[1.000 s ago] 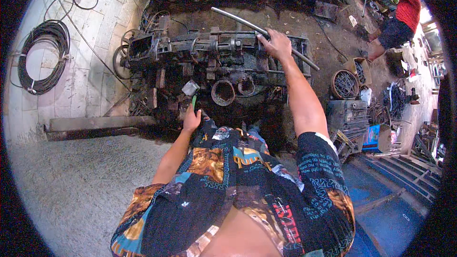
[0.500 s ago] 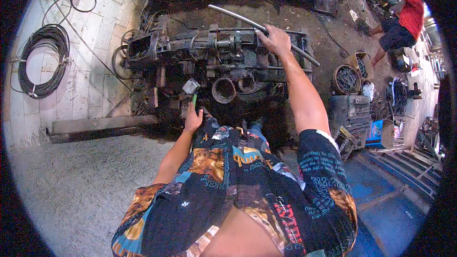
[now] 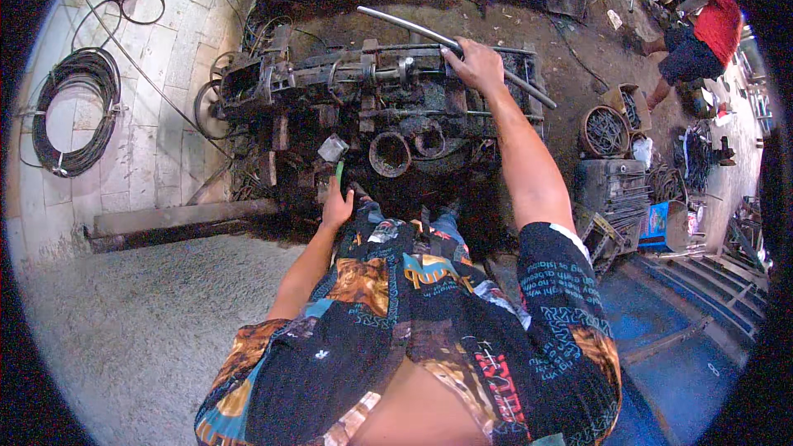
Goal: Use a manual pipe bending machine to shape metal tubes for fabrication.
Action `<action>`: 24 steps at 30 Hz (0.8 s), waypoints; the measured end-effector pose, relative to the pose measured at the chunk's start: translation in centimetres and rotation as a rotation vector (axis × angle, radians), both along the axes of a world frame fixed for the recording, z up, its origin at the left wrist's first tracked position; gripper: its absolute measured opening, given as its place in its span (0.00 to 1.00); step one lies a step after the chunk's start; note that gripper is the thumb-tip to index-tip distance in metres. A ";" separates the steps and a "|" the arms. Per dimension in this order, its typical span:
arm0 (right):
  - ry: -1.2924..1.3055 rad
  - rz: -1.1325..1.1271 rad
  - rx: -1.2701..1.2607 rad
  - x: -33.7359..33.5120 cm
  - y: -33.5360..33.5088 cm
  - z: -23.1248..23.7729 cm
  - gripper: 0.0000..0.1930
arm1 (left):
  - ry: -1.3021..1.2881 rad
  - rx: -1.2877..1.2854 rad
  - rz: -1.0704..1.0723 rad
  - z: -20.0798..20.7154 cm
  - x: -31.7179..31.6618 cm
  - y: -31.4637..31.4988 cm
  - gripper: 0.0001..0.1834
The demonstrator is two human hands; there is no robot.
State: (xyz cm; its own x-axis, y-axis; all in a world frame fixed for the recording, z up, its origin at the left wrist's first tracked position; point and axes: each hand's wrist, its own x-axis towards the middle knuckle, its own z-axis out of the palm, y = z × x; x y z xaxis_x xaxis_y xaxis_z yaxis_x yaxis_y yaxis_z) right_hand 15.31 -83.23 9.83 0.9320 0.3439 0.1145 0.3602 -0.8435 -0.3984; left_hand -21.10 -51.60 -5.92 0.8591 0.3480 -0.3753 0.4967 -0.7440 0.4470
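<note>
One metal rod (image 3: pixel 410 28) | shifted slightly left | slope shallower than before

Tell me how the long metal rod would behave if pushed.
The long metal rod is probably stiff: its ends beyond the right hand show no sag. Its round-looking surface suggests it could roll; its shine, that it might slip.
</note>
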 end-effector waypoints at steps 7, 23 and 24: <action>-0.008 -0.019 0.015 -0.3 -0.1 0.2 0.29 | -0.004 0.035 -0.035 0.6 -0.1 -0.2 0.41; -0.021 0.007 0.005 -0.1 0.2 -0.3 0.29 | -0.069 0.032 -0.034 -0.1 -0.5 0.0 0.40; -0.020 0.007 0.004 -0.1 0.1 -0.4 0.29 | -0.046 0.034 -0.016 0.0 -0.5 0.0 0.40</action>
